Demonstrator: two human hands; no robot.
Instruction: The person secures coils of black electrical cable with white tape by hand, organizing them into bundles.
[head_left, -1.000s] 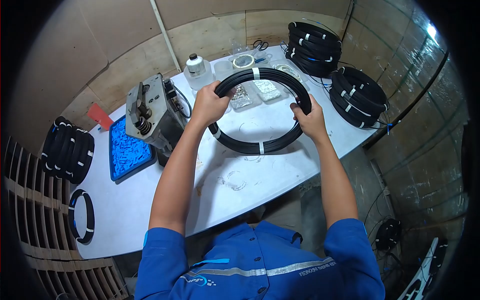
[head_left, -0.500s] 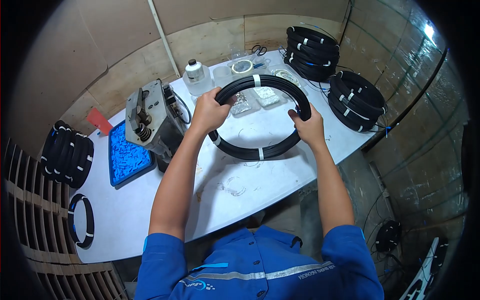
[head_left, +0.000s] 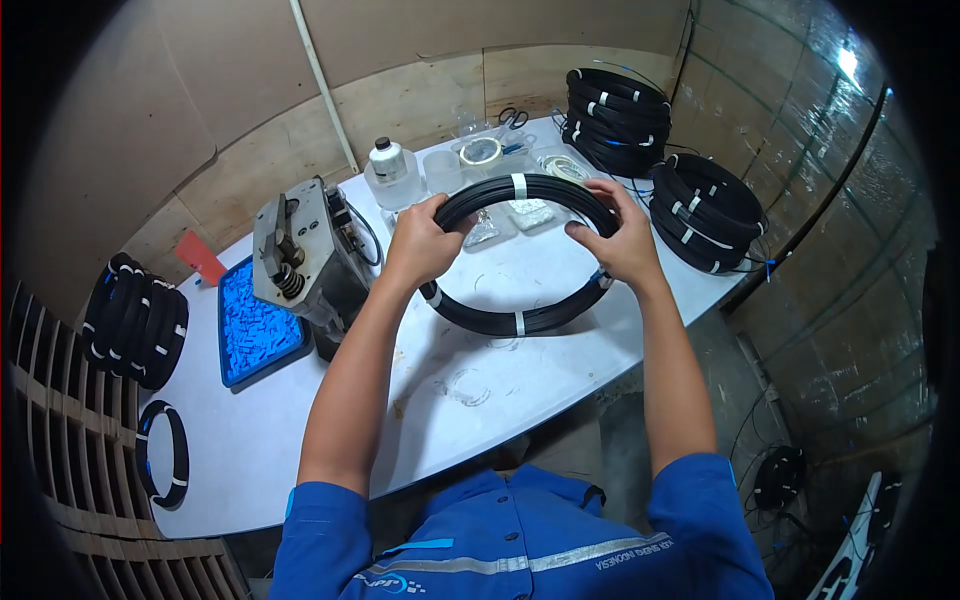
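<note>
A coil of black cable (head_left: 560, 318), bound with white tape bands, is held tilted above the white table. My left hand (head_left: 425, 240) grips its left side, fingers wrapped over the ring. On the opposite side my right hand (head_left: 622, 238) is closed round the coil, with the thumb on the inner edge. A small blue piece shows on the coil just below the right hand. Through the ring, small silvery packs (head_left: 484, 232) and a clear tray (head_left: 532, 214) can be seen behind it.
Left of the coil stands a metal press (head_left: 320, 250) beside a blue tray (head_left: 262, 372) of small blue pieces. Stacked coils (head_left: 618, 120) and another stack (head_left: 706, 215) sit at the right; more coils (head_left: 135, 320) at the left. A white bottle (head_left: 388, 160) and scissors (head_left: 513, 118) lie behind.
The coil has tipped flatter and dropped slightly in view. My right hand has shifted up along its side, uncovering the blue piece. The left hand keeps its grip.
</note>
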